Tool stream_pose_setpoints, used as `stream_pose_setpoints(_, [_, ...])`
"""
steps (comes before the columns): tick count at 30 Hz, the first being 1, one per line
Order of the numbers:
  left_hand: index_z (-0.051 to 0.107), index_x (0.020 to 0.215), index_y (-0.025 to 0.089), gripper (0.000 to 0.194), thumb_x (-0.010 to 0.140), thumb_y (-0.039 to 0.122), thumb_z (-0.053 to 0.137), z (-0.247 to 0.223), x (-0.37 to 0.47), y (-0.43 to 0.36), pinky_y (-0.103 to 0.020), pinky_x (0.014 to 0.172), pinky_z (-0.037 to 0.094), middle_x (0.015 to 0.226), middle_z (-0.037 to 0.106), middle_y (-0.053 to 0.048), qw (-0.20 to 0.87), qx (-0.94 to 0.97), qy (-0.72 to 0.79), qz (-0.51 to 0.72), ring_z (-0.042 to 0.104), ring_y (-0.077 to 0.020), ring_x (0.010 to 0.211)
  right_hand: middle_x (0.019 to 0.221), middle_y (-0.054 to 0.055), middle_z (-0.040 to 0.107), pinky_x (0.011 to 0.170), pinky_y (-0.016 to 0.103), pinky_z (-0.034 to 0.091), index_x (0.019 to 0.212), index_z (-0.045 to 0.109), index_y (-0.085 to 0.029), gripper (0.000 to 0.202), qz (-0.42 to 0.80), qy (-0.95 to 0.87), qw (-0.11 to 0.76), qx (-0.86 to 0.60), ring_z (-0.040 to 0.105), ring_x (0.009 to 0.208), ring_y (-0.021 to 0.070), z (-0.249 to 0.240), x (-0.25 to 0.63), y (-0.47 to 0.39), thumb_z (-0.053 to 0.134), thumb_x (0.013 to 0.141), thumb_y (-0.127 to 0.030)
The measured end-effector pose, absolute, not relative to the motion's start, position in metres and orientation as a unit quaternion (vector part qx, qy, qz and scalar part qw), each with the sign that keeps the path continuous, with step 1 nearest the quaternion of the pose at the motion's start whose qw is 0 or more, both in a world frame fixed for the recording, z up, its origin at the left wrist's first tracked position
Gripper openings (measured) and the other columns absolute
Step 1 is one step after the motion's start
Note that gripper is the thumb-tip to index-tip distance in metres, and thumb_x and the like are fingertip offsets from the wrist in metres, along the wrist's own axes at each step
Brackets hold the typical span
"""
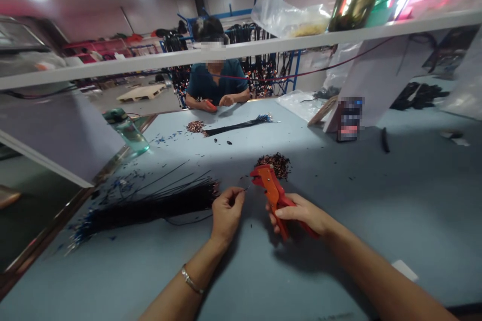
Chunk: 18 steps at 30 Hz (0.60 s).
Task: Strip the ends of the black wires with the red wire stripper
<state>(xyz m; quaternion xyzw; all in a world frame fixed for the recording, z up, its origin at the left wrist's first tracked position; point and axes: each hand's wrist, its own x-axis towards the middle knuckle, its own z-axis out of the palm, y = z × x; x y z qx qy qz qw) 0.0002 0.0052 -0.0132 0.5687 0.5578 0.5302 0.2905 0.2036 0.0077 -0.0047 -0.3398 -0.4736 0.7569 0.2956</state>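
My left hand (227, 212) pinches a thin black wire (246, 189) near its end, which points toward the tool on the right. In my right hand (297, 215) is a red-orange wire stripper (273, 188), gripped by its handles with the jaws turned up and left. A small gap separates the wire end from the jaws. Left of my left hand lies a thick bundle of black wires (150, 208), with blue and bare metal ends at the far left. Behind the stripper's head sits a pile of small dark and coppery offcuts (280, 165).
Across the table (339, 261) sits a co-worker (218, 85) holding a red tool, with a smaller wire bundle (237, 125) and offcut pile (195, 126) in front. A green bottle (133, 135) stands at left. A shelf bar (241, 52) spans overhead; a phone-like device (349, 119) leans at right.
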Motion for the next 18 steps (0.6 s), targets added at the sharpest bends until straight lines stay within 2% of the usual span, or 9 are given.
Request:
stream_pose_setpoints(8, [0.068,0.068,0.015,0.02,0.077,0.031,0.061,-0.012,0.001,0.003,-0.019,0.052,0.041,0.056,0.061,0.002,0.258,0.577,0.55,0.546,0.052,-0.011,0.052,0.076,0.005,0.066,0.056,0.029,0.052,0.093,0.06,-0.013,0.04,0.764,-0.473,0.292,-0.329,0.066,0.063,0.0178,-0.006,0.205,0.008,0.077,0.067,-0.037])
stream_pose_setpoints(18, [0.069,0.069,0.017,0.014,0.077,0.023,0.06,-0.012,0.003,-0.008,-0.019,0.056,0.042,0.057,0.061,0.002,0.17,0.615,0.536,0.553,0.051,-0.0098,0.053,0.08,0.009,0.07,0.056,0.028,0.053,0.093,0.061,-0.012,0.037,0.781,-0.47,0.281,-0.301,0.068,0.064,0.0183,-0.01,0.204,0.008,0.075,0.068,-0.035])
